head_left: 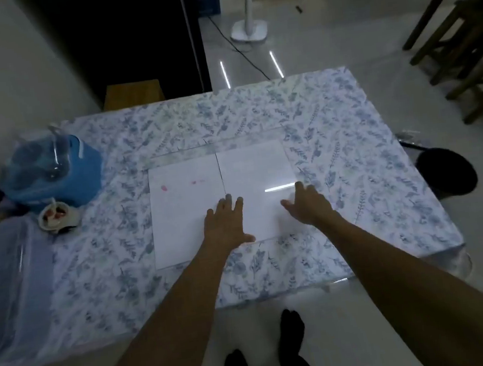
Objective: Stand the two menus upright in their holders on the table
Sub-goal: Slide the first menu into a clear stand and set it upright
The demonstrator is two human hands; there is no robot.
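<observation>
Two menus [224, 199] lie flat, side by side, mid-surface [352, 171], in clear holders. Left hand [226, 223] flat, open, pressing at seam. Right hand [308, 202] open, on right sheet. Likely rigid, slick, light; grasp by outer edges.

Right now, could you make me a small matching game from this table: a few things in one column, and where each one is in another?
Things:
1. left hand
2. right hand
3. blue container
4. small cup

Places:
A. far left of the table, under clear plastic
B. flat on the seam between the two white sheets
C. just in front of the blue container
D. on the right sheet's right edge

Pairs: 1-B, 2-D, 3-A, 4-C
</observation>
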